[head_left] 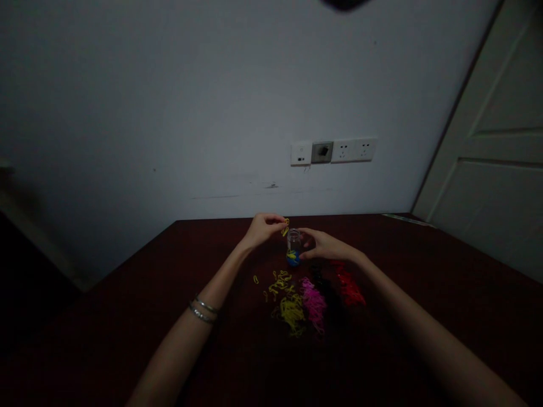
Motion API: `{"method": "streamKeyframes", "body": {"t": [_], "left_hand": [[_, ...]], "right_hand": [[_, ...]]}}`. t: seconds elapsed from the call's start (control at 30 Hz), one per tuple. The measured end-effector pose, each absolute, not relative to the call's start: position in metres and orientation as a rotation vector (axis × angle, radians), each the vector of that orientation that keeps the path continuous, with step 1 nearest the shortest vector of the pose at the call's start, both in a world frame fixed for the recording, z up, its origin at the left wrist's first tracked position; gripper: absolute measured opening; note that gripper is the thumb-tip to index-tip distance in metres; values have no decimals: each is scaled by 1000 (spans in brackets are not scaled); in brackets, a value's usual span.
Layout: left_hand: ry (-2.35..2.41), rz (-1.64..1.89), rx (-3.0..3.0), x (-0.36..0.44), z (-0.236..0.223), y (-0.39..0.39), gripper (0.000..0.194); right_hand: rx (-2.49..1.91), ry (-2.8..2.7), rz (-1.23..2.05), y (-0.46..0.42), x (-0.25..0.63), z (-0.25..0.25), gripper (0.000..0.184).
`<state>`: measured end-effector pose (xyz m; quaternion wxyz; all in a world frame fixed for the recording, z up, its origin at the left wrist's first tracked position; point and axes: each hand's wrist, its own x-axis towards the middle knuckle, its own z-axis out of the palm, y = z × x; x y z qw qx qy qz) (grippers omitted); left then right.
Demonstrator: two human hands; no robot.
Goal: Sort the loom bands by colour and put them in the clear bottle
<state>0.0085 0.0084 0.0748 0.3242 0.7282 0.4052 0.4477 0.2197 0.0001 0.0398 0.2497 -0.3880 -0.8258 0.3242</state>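
A small clear jar (293, 246) stands upright on the dark red table, with blue and some yellow bands in its lower part. My right hand (324, 245) curls around the jar's right side, thumb low and fingers near the rim. Just left of the jar's mouth, my left hand (267, 227) pinches a few yellow rubber bands (285, 231) that dangle from its fingertips. In front of the jar lie a loose pile of yellow rubber bands (292, 311), a pink pile (314, 305), a dark pile (326, 288) that is hard to make out, and a red pile (350, 287).
The table (127, 316) meets a pale wall (212, 113) carrying a row of sockets (335, 151). A white panelled door (500, 164) is at the right, and a thin flat strip (408, 220) lies at the table's back right edge.
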Motion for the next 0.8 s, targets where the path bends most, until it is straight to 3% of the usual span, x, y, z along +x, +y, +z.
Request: {"method": "streamKeyframes", "body": {"t": [0.8], "left_hand": [[1020, 1274, 1837, 31, 53, 23, 24]], "right_hand": [[-1041, -2226, 885, -1, 214, 40, 72]]}}
